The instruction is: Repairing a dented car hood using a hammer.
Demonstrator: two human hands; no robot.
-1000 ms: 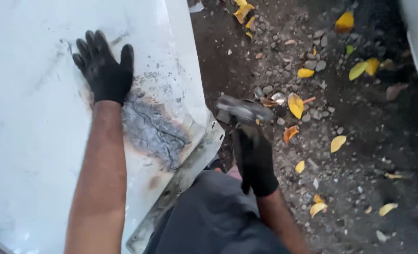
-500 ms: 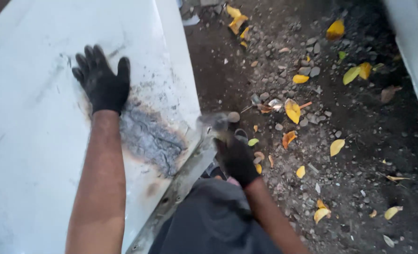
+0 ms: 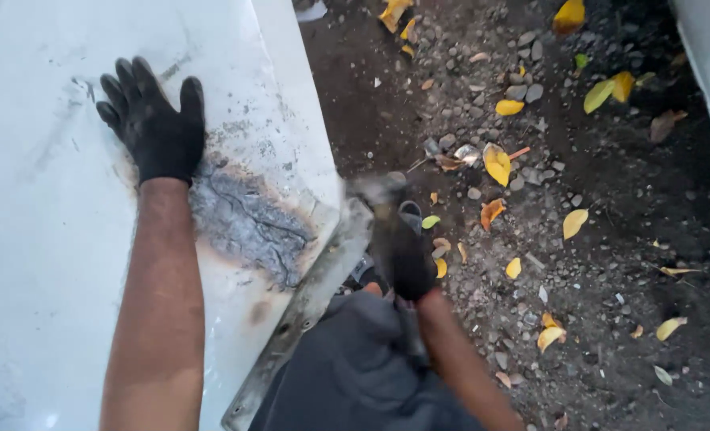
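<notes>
White sheet-metal panel (image 3: 43,239): lies flat at frame left, filling most of that side. Near its right edge, a grey, cracked patch (image 3: 247,223) ringed with brown scorch; paint there is gone, surrounding paint intact. Judged part-worked: the patch is stripped, and the bent flange (image 3: 307,303) below it looks rough and unfinished.

Left hand (image 3: 154,128): black glove, fingers spread, palm pressed flat on the panel just above the patch.

Right hand (image 3: 403,247): black glove, blurred, closed around a tool (image 3: 379,189) with a grey head, likely a hammer, just beside the panel's edge.

Dark trousers (image 3: 355,375): bottom centre.

Ground (image 3: 610,263): dark soil, pebbles, scattered yellow leaves (image 3: 497,164).

Containers: none visible.
</notes>
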